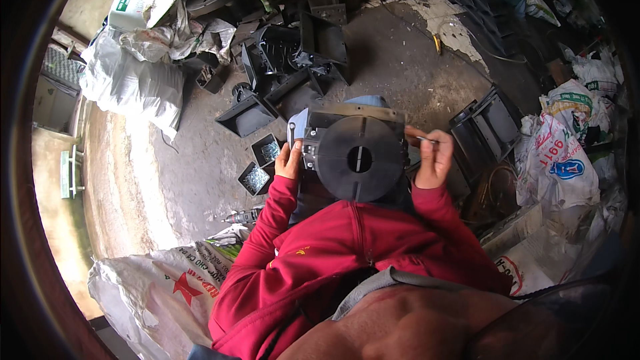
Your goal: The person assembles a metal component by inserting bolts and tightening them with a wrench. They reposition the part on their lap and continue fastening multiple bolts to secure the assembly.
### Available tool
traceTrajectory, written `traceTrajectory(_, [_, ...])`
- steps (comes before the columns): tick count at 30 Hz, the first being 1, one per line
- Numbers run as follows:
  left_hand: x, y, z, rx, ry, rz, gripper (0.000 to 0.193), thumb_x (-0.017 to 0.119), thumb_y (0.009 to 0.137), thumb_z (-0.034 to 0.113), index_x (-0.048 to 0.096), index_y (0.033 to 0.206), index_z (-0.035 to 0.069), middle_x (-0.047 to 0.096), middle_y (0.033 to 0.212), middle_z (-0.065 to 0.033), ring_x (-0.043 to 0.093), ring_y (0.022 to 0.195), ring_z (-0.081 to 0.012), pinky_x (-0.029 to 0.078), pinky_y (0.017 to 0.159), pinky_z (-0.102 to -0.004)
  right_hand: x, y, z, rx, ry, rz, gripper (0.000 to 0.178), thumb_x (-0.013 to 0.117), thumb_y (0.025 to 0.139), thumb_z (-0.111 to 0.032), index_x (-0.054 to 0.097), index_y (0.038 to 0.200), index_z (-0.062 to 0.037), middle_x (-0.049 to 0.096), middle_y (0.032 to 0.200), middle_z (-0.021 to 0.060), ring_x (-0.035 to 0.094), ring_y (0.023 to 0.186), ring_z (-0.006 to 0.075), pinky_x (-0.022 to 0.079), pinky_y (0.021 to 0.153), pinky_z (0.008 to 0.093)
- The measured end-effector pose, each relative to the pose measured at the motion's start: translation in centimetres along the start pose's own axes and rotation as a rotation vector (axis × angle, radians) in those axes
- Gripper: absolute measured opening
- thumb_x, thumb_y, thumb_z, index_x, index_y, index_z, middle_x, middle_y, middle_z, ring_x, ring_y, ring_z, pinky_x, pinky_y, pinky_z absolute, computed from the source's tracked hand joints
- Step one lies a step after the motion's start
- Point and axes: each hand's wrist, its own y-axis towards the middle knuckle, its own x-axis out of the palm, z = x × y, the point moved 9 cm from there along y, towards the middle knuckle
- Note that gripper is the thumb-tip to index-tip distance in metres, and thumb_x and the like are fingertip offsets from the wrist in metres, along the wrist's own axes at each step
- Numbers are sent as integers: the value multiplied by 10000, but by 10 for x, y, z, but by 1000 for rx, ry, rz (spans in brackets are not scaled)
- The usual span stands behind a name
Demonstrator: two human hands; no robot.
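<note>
A black disc point(333, 163) with a central hole lies at the centre of the frame, mounted on a dark metal housing point(380, 109). The left hand point(289, 162) touches the housing's left edge beside an upright wrench-like tool point(291, 132) (whether its grip closes on either cannot be told). The right hand point(435, 161), right of centre, has a narrow grip, pinching a thin rod point(427, 139). Two small trays point(248, 191) of metal pieces sit left of centre on the floor point(200, 180).

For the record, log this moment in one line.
left hand: on black assembly's side; right hand: holding slim object; nearby: bins of hardware
</note>
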Motion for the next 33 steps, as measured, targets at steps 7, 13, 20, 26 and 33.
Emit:
traceTrajectory(7, [65, -18, 22, -481, -277, -108, 367, 698, 910, 304, 539, 1164, 92, 581, 740, 10, 532, 581, -90, 395, 491, -257, -67, 19, 124, 339, 525, -54, 342, 541, 961, -162, 488, 1255, 4, 601, 1202, 148, 626, 1076, 234, 552, 908, 361])
traceTrajectory(13, [135, 7, 61, -494, -385, -364, 406, 661, 932, 320, 568, 1170, 5, 637, 910, -48, 607, 769, -134, 482, 650, -286, -106, 78, 81, -69, -193, 16, 338, 533, 977, -136, 447, 1282, -19, 615, 1178, 158, 641, 1059, 232, 532, 955, 347])
traceTrajectory(20, [130, 98, 31, -432, 263, -794, 397, 653, 937, 378, 634, 1034, -6, 653, 758, -33, 632, 680, -167, 481, 696, -279, -106, 120, 160, 551, 455, 29, 262, 554, 978, -145, 497, 1190, -2, 603, 1004, 107, 665, 702, 219, 571, 635, 314])
traceTrajectory(26, [149, 281, 54, -142, 223, -1222, 295, 542, 973, 130, 628, 1185, -57, 721, 1035, -160, 733, 781, -212, 570, 752, -324, -70, 143, 201, 1173, 192, -491, 161, 591, 966, -199, 506, 1044, -86, 497, 893, -13, 647, 703, 132, 477, 678, 261])
traceTrajectory(33, [131, 614, 76, 393, -58, -197, 278, 512, 1008, 182, 562, 1260, 76, 659, 747, -56, 561, 518, -99, 446, 479, -237, -77, 184, 255, 1417, -5, -487, 132, 553, 993, -196, 554, 990, -64, 632, 834, 37, 580, 752, 104, 501, 684, 263])
